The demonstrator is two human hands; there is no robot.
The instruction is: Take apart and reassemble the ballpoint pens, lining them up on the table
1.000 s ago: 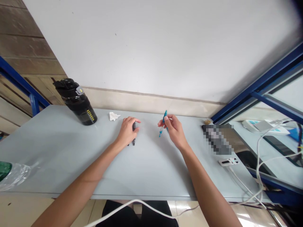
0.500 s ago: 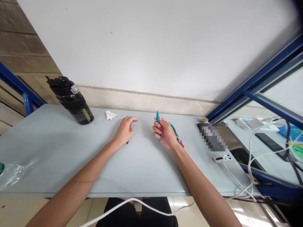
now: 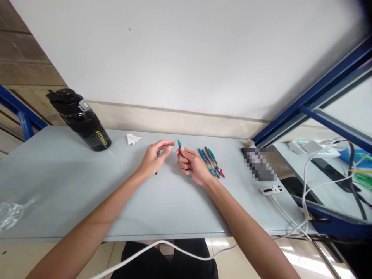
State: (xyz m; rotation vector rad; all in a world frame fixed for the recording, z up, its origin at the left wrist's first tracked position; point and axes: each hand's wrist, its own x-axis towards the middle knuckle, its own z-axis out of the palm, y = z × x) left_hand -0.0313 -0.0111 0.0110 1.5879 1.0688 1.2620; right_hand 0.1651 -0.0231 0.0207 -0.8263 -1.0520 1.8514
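My right hand is closed round a teal pen, whose tip end sticks up above the fingers and whose other end shows below them. Just left of it, my left hand is held with fingers apart and holds nothing; its fingertips are close to the top of the teal pen. A dark pen lies on the table, partly hidden behind my left hand. Several pens, teal, dark and red-ended, lie side by side to the right of my right hand.
A black bottle and crumpled tissue are at the back left of the table. A clear plastic bottle lies far left. On the right are a blurred dark object, a white power strip, cables and a small container.
My right hand has moved left with the teal pen, uncovering the row of pens. My left hand's fingers have reached toward the pen's top.
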